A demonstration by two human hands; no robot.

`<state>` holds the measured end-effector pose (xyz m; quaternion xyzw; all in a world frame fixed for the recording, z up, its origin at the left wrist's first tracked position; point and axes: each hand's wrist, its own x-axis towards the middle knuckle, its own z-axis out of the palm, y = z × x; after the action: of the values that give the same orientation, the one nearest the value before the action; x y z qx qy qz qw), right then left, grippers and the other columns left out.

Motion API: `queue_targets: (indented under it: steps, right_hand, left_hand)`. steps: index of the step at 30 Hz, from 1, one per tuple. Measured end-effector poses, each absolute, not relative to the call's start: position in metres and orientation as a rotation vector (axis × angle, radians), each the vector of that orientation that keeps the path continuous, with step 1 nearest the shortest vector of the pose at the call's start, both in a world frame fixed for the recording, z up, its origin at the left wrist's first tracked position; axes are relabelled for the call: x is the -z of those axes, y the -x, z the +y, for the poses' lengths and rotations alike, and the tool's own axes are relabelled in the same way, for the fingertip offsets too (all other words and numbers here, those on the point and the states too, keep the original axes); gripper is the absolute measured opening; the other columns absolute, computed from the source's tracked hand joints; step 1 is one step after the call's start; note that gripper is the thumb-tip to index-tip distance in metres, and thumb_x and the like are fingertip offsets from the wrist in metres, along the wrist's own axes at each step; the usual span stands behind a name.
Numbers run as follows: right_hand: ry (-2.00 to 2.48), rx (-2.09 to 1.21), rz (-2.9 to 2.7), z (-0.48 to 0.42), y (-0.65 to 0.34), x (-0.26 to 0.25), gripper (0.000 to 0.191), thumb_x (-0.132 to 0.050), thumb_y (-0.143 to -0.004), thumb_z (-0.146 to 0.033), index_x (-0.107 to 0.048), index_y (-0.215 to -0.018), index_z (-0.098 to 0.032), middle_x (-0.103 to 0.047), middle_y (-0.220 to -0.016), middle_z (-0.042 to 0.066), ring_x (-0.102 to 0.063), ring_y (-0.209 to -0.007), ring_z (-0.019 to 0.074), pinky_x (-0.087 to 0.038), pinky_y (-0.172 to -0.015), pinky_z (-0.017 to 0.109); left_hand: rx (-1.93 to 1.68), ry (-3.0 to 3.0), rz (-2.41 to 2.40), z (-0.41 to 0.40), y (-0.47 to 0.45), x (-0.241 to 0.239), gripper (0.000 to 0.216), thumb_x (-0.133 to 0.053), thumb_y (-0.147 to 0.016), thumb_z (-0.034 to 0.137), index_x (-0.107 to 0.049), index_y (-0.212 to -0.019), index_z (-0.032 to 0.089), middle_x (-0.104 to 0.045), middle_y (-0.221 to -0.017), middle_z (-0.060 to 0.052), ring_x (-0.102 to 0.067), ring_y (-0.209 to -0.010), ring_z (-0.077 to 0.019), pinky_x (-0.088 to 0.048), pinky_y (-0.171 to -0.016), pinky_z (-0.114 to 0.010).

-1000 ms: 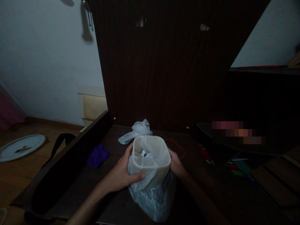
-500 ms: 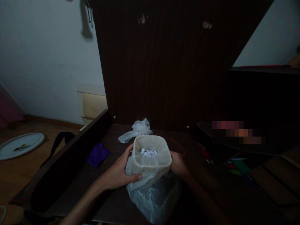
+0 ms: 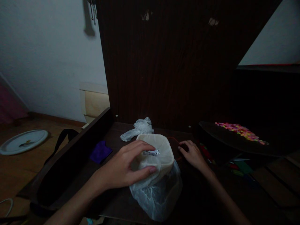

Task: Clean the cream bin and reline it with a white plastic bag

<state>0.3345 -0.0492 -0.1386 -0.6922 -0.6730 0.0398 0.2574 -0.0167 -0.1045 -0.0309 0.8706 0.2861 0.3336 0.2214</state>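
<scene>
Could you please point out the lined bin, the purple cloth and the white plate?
lined bin [image 3: 166, 153]: head view, its right rim.
purple cloth [image 3: 100, 151]: head view, its middle.
white plate [image 3: 36, 137]: head view, bare right part.

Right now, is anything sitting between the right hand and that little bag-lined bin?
Nothing bulky. Only a thin red loop lies on the dark desk in the gap between the right hand and the bag-lined bin. The left hand grips the bin's top.
</scene>
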Motion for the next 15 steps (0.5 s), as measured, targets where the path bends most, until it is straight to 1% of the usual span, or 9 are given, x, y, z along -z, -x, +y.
queue_targets:
  steps: [2,3,5,6,7,8,10,12,15]
  right_hand:
    - [1.913,-0.090,-1.825,-0.047,-0.338,0.147,0.028,-0.055,-0.085,-0.034,-0.070,-0.103,-0.018,-0.068,-0.112,0.014,-0.061,-0.108,0.0307,-0.046,-0.098,0.045]
    - [1.923,-0.086,-1.823,-0.047,-0.339,0.151,0.029,-0.056,-0.085,-0.034,-0.070,-0.105,-0.018,-0.067,-0.116,0.014,-0.060,-0.111,0.0322,-0.045,-0.099,0.047]
    - [1.936,-0.072,-1.821,-0.047,-0.341,0.158,0.030,-0.057,-0.085,-0.035,-0.069,-0.109,-0.020,-0.065,-0.123,0.014,-0.057,-0.117,0.0342,-0.045,-0.101,0.049]
    - [1.939,-0.067,-1.821,-0.047,-0.342,0.161,0.031,-0.058,-0.085,-0.036,-0.069,-0.110,-0.020,-0.064,-0.125,0.014,-0.057,-0.119,0.0346,-0.045,-0.101,0.049]
    - [1.939,-0.063,-1.821,-0.047,-0.342,0.164,0.032,-0.058,-0.086,-0.036,-0.068,-0.111,-0.020,-0.063,-0.127,0.014,-0.056,-0.120,0.0346,-0.045,-0.100,0.048]
    - [1.937,-0.060,-1.822,-0.047,-0.343,0.167,0.032,-0.057,-0.086,-0.036,-0.068,-0.112,-0.020,-0.062,-0.128,0.014,-0.056,-0.121,0.0344,-0.046,-0.100,0.048]
    - [1.929,-0.056,-1.823,-0.047,-0.345,0.173,0.033,-0.057,-0.086,-0.035,-0.068,-0.113,-0.020,-0.061,-0.130,0.015,-0.056,-0.122,0.0342,-0.046,-0.101,0.048]
    - [1.919,-0.055,-1.821,-0.047,-0.347,0.178,0.033,-0.056,-0.087,-0.036,-0.067,-0.114,-0.020,-0.061,-0.130,0.014,-0.055,-0.123,0.0342,-0.046,-0.101,0.049]
    - [1.906,-0.069,-1.823,-0.049,-0.344,0.183,0.036,-0.056,-0.088,-0.038,-0.065,-0.118,-0.021,-0.060,-0.133,0.014,-0.055,-0.125,0.0340,-0.045,-0.103,0.049]
  left_hand:
    - [-0.623,-2.489,0.737,-0.102,0.003,0.018,0.047,-0.070,-0.090,0.040,-0.060,-0.133,0.022,-0.071,-0.124,-0.008,-0.068,-0.112,-0.0254,-0.050,-0.099,-0.033]
    - [-0.462,-2.534,0.724,-0.099,-0.003,0.013,0.041,-0.065,-0.094,0.038,-0.062,-0.131,0.022,-0.074,-0.116,-0.008,-0.070,-0.105,-0.0251,-0.051,-0.094,-0.032]
    - [-0.175,-2.584,0.656,-0.087,-0.014,0.006,0.029,-0.051,-0.101,0.038,-0.070,-0.115,0.020,-0.076,-0.093,-0.007,-0.072,-0.087,-0.0230,-0.052,-0.082,-0.029]
    - [-0.083,-2.577,0.597,-0.079,-0.018,0.002,0.034,-0.045,-0.104,0.039,-0.072,-0.102,0.019,-0.075,-0.084,-0.006,-0.072,-0.081,-0.0216,-0.052,-0.077,-0.028]
    - [-0.041,-2.545,0.546,-0.072,-0.022,-0.003,0.041,-0.039,-0.105,0.039,-0.072,-0.093,0.018,-0.074,-0.081,-0.006,-0.071,-0.078,-0.0199,-0.051,-0.075,-0.026]
    - [-0.038,-2.492,0.517,-0.064,-0.025,-0.007,0.043,-0.036,-0.106,0.037,-0.071,-0.090,0.017,-0.075,-0.083,-0.006,-0.070,-0.078,-0.0184,-0.051,-0.073,-0.024]
    - [-0.059,-2.410,0.527,-0.052,-0.033,-0.016,0.035,-0.038,-0.104,0.028,-0.069,-0.094,0.016,-0.075,-0.087,-0.005,-0.070,-0.077,-0.0161,-0.051,-0.070,-0.022]
    - [-0.044,-2.484,0.567,-0.044,-0.042,-0.021,0.022,-0.047,-0.097,0.018,-0.070,-0.099,0.017,-0.076,-0.088,-0.004,-0.069,-0.076,-0.0157,-0.049,-0.070,-0.022]
    - [0.130,-2.678,0.617,-0.039,-0.058,-0.014,0.013,-0.062,-0.085,0.016,-0.073,-0.091,0.019,-0.076,-0.086,-0.004,-0.068,-0.077,-0.0190,-0.047,-0.068,-0.025]
